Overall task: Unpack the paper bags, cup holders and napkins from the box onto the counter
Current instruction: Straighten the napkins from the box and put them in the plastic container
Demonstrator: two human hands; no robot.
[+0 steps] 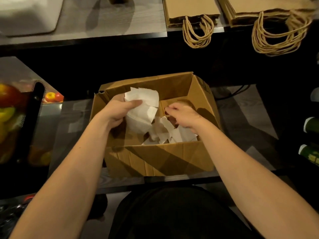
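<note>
An open cardboard box (165,157) sits on a low shelf in front of me. My left hand (119,109) grips a bundle of white napkins (145,107) inside the box, at its left side. My right hand (183,114) is lower in the box on the right, fingers curled over loose napkins (174,135) on the bottom; what it holds is hidden. Two stacks of brown paper bags (191,11) (262,7) with twisted handles lie on the counter (110,23) above.
A white tray-like object (27,16) lies at the counter's far left. A black mesh basket of fruit (15,121) stands left of the box. Green cans (310,126) are at the right edge. Bag handles hang over the counter's front edge.
</note>
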